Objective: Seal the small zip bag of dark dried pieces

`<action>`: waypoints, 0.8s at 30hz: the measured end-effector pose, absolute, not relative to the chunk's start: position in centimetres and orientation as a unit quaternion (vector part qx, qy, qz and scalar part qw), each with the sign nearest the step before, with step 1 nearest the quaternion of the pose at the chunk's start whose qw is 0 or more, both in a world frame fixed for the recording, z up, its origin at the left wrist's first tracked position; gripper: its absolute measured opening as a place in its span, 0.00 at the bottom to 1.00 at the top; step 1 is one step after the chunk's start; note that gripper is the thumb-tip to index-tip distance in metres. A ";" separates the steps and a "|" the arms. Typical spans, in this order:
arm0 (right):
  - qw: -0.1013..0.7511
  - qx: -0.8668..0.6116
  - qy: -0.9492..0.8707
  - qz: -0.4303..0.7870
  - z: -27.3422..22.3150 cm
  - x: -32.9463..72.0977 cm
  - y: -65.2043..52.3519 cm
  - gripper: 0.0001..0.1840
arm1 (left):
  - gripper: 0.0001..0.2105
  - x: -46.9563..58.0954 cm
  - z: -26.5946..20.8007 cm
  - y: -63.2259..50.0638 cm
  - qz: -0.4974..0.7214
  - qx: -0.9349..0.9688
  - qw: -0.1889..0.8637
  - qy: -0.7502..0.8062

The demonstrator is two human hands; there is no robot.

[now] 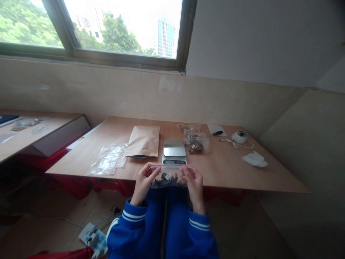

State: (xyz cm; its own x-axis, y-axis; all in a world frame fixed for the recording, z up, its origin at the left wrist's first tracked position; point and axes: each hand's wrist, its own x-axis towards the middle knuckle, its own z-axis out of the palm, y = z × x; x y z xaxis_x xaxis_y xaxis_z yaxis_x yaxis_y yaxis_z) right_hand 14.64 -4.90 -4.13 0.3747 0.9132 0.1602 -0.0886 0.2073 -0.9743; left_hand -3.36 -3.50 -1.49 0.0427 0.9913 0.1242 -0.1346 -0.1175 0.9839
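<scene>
Holding a clear plastic red-edged bag (167, 178), left hand (142, 182) and right hand (195, 181) pinching its top edge, white silver-topped digital scale (174, 148) beyond.

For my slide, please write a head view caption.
Left hand and right hand hold a clear zip bag by its top near a scale.

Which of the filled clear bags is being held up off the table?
The clear bag pinched near its top by the left hand and right hand; the other filled bags lie on the table near the scale, untouched.
</scene>
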 end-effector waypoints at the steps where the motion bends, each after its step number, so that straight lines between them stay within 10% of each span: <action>1: 0.659 -0.505 -0.414 0.373 -4.0 14.7 -4.9 0.13 | 0.10 -3.3 -1.4 -3.5 0.548 0.512 0.508 0.424; 24: 0.675 -0.557 -0.400 0.274 -2.1 13.0 -5.6 0.16 | 0.10 -2.9 0.3 -4.1 0.570 0.493 0.455 0.475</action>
